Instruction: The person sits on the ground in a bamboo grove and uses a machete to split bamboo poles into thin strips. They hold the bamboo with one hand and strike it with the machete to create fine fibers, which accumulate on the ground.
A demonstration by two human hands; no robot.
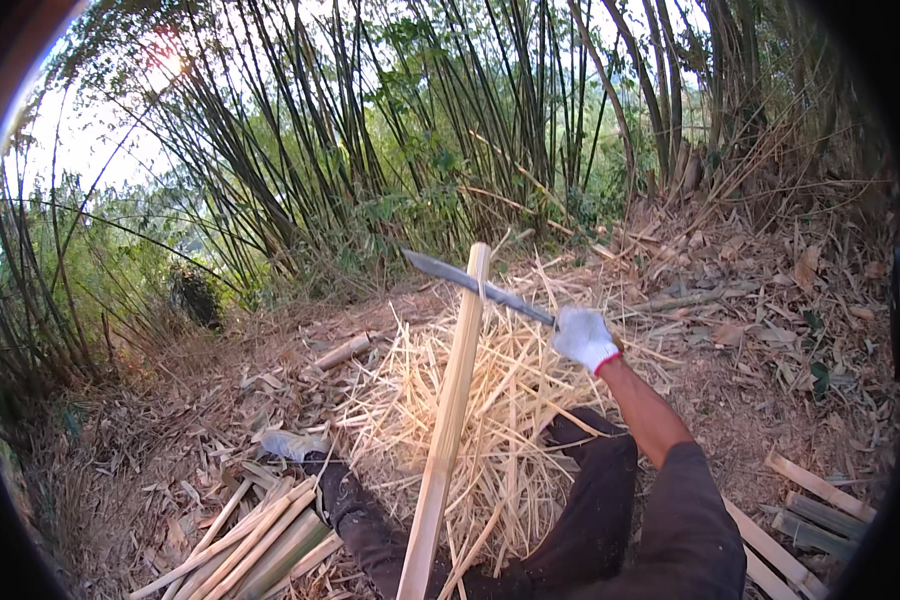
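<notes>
My right hand (582, 338), in a white knit glove with a red cuff edge, is closed round the handle of a long-bladed knife (520, 302). The blade points to the left and crosses the upper part of a split bamboo strip (448, 430), where a thin shaving curls at the edge. This pale strip slants up from the lower edge between my legs, its top end free in the air. My left hand is out of the picture. Under the strip lies a heap of bamboo shavings (515, 455).
Split bamboo pieces (260, 550) lie in a pile at the lower left, with more bamboo pieces (820, 515) at the lower right. A short bamboo section (342, 352) rests beyond my left foot. Dry leaves cover the ground, and tall bamboo clumps (370, 130) stand behind.
</notes>
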